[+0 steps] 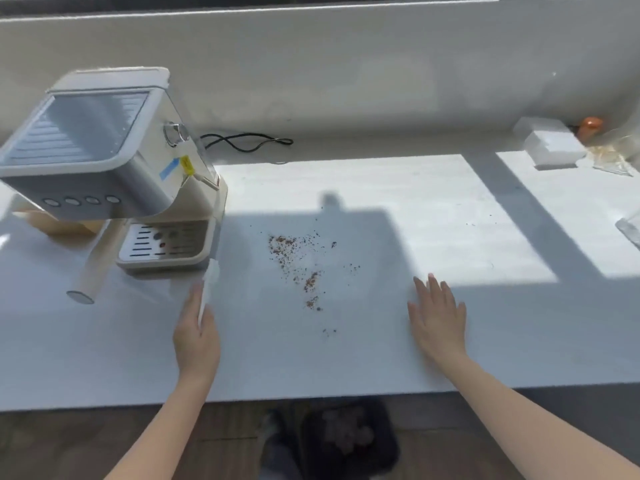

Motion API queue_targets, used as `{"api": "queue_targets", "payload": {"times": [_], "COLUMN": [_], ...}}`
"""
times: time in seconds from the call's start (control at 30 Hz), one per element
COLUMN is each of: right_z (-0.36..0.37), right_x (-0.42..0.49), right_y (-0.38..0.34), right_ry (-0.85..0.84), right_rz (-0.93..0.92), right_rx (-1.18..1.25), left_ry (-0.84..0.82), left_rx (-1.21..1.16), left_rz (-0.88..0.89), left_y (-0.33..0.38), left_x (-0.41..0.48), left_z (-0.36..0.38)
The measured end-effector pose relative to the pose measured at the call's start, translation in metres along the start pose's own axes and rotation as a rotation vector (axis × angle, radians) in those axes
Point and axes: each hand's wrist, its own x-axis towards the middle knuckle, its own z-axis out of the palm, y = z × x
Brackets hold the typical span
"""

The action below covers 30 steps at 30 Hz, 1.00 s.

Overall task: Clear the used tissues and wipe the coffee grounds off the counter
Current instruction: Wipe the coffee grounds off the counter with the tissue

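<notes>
While the left hand (195,336) holds a tissue (209,285) at lower left, the grounds (298,265) lie mid-frame to its right, between it and the flat, spread right hand (438,315) on the counter (346,362).

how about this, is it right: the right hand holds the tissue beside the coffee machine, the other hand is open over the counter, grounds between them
Not quite. The head view shows the left hand holding the tissue beside the coffee machine; it is the right hand that is open over the counter. The grounds do lie between them.
</notes>
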Motion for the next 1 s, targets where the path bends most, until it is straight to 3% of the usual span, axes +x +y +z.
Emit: {"api": "queue_targets", "payload": {"times": [0.07,0.17,0.27,0.47,0.67,1.0], "right_z": [0.014,0.02,0.025,0.024,0.022,0.024], "right_x": [-0.004,-0.002,-0.003,-0.001,-0.002,-0.002], "right_y": [0.017,0.021,0.021,0.02,0.02,0.021], "right_ry": [-0.017,0.027,0.048,0.036,0.034,0.043], "right_rz": [-0.03,-0.062,-0.067,-0.044,-0.037,-0.038], "right_rx": [-0.123,-0.144,-0.155,-0.181,-0.172,-0.151], "left_ry": [-0.06,-0.218,-0.271,-0.378,-0.49,-0.539], "left_rx": [0.134,0.297,0.421,0.431,0.399,0.434], "left_rz": [0.06,0.061,0.095,0.176,0.285,0.261], "left_y": [-0.018,-0.041,-0.045,-0.015,0.015,0.031], "left_x": [-0.004,-0.009,-0.001,0.008,-0.044,-0.112], "left_z": [0.007,0.022,0.044,0.099,0.141,0.157]}}
